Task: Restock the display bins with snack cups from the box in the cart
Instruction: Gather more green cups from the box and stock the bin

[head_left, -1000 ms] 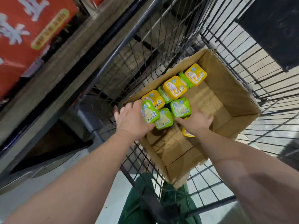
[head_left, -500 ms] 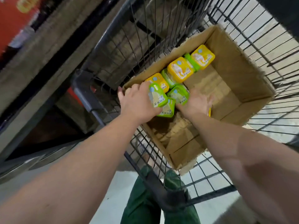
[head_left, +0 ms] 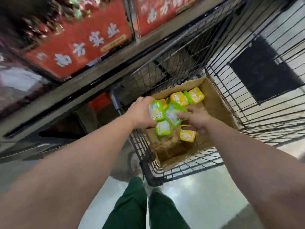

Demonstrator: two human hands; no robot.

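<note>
Left hand (head_left: 141,113): over the near-left corner of the box, fingers curled round a green snack cup (head_left: 156,112) held on its side, lifted above the box floor.
Right hand (head_left: 196,120): reaching into the box from the right; fingertips pinch a second green cup (head_left: 172,115), tilted, touching the first cup.
Box (head_left: 219,111): open cardboard carton standing in the cart's basket; left wall lies along the cart's left mesh side, right wall well apart from the right mesh side.
Box contents, far end: two yellow cups (head_left: 179,98) side by side against the far wall, a green cup on edge between them.
Box contents, near end: one green cup (head_left: 163,128) lying flat below the held cups; one yellow cup (head_left: 187,134) just beside it, under the right palm.
Box floor: bare cardboard along the right half and the near end.
Cart (head_left: 247,103): black wire basket; open basket floor to the right of the box.
Shelf edge (head_left: 92,80): runs just beside the cart's left side; red packages (head_left: 79,42) above it, blurred.
Floor (head_left: 206,200): pale, glossy, open on the near side of the cart; green trouser legs (head_left: 140,205) stand at the cart's near corner.
</note>
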